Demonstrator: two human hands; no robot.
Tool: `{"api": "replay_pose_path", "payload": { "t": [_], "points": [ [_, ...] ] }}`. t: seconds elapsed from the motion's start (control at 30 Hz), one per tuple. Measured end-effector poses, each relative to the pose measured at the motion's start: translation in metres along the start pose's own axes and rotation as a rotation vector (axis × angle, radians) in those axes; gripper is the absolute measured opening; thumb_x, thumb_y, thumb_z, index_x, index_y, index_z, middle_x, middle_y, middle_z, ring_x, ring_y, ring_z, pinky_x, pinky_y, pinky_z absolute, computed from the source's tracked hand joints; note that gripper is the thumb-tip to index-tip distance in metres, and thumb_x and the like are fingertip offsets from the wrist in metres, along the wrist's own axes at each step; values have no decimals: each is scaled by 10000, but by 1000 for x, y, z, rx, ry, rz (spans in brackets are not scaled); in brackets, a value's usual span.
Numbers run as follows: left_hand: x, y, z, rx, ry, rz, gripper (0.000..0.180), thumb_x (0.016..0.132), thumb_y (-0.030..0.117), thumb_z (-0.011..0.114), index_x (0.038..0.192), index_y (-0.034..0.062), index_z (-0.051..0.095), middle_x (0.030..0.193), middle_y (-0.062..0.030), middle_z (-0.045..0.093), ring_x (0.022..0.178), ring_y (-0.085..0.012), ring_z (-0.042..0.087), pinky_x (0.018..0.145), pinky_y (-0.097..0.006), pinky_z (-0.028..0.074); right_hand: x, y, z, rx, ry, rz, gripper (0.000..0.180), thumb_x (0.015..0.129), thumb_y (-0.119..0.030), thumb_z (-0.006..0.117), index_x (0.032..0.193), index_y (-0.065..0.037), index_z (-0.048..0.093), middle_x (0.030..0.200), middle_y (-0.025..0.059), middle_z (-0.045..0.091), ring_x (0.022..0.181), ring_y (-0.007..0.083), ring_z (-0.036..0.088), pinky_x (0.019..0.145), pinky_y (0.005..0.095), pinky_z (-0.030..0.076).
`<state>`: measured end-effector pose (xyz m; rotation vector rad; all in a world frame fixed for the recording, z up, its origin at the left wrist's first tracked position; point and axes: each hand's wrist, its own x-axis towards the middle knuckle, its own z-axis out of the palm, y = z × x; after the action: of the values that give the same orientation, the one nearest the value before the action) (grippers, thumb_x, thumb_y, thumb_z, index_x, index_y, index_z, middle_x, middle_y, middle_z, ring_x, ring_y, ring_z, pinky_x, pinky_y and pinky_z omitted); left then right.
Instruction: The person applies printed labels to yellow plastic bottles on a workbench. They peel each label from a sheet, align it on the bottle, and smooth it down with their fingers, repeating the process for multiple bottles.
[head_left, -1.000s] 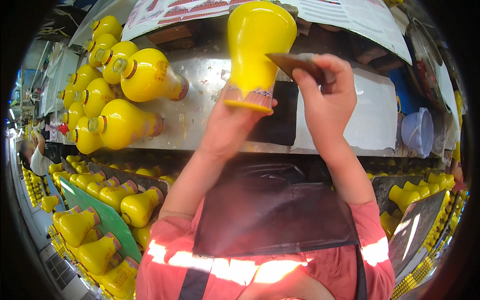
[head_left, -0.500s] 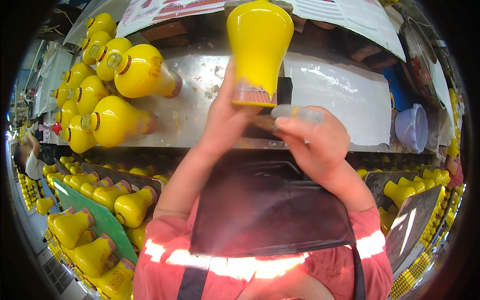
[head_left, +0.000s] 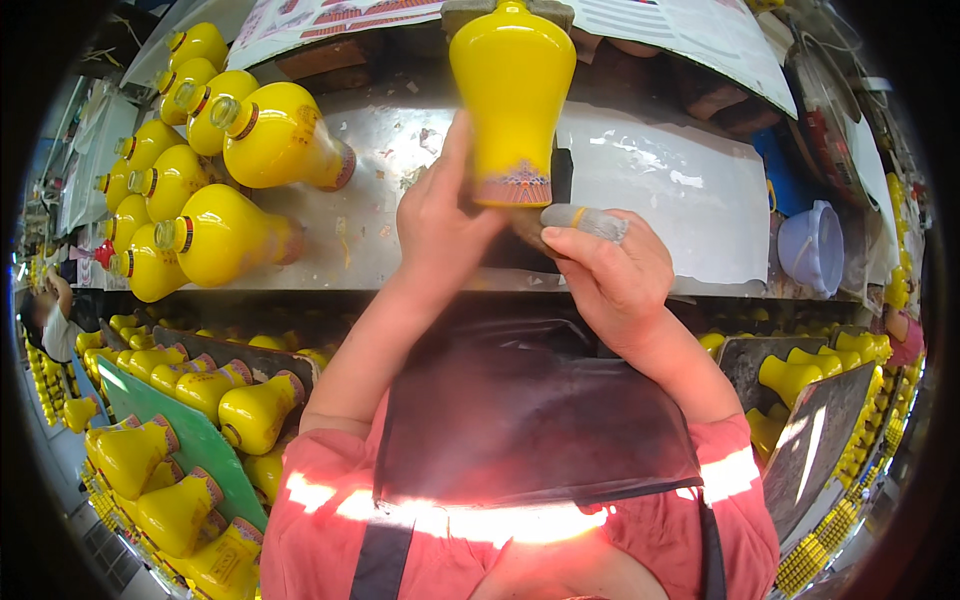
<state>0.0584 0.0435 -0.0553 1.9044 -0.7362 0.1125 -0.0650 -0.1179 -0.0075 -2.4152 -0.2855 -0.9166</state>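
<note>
Steel tabletop (head_left: 400, 150) carries glossy yellow ceramic vases (head_left: 225, 235) lying left of one upturned yellow vase (head_left: 512, 95). Left hand (head_left: 440, 225) fingers grip its patterned base; right hand (head_left: 610, 275) pinches a small grey tool (head_left: 585, 220) beside it, base work seemingly unfinished.

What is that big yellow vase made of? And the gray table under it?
The yellow vase in the left hand looks like glazed ceramic: its smooth skin shines with bright glints and has a painted band near the base. It could be glass; the look alone cannot settle it. The gray worktop looks like bare sheet metal, dull silver and scuffed with pale smears.
</note>
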Motion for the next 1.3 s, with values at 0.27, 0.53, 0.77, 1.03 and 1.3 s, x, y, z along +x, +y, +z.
{"api": "replay_pose_path", "payload": {
  "t": [0.27,0.53,0.77,1.03,1.3],
  "points": [
    [-4,-13,4,209,-7,182,920,696,192,911,1490,-14,495,1261,-181,691,1114,-358,663,970,-443,499,-1,5,9,-21,-33,-40,315,744,76,833,1007,-73,748,957,107,756,796,278,719,784,352,552],
    [21,0,-2,218,-23,177,1036,820,442,753,1606,-18,259,1360,-268,603,1245,-433,578,1128,-498,372,9,14,16,428,297,747,263,911,-64,763,1167,-14,730,996,67,759,891,111,689,795,280,551],
    [64,-6,13,-252,-255,-385,998,978,472,667,1657,24,88,1504,-237,516,1357,-367,543,1144,-406,402,5,24,24,295,296,681,281,904,-101,774,1165,-17,718,1011,78,767,883,118,704,793,296,567],
    [73,-4,14,-143,-194,-387,970,962,379,735,1648,74,120,1513,-122,454,1409,-237,447,1178,-380,373,12,31,18,61,235,519,293,852,-66,810,1135,-57,734,1021,150,765,826,266,733,753,320,578],
    [73,-4,17,-839,-224,-383,982,950,325,756,1649,110,101,1520,-116,420,1424,-240,413,1173,-391,374,38,27,8,-255,-42,195,293,829,-51,792,1111,-128,769,755,79,661,609,262,603,571,359,510]
  ]
}}
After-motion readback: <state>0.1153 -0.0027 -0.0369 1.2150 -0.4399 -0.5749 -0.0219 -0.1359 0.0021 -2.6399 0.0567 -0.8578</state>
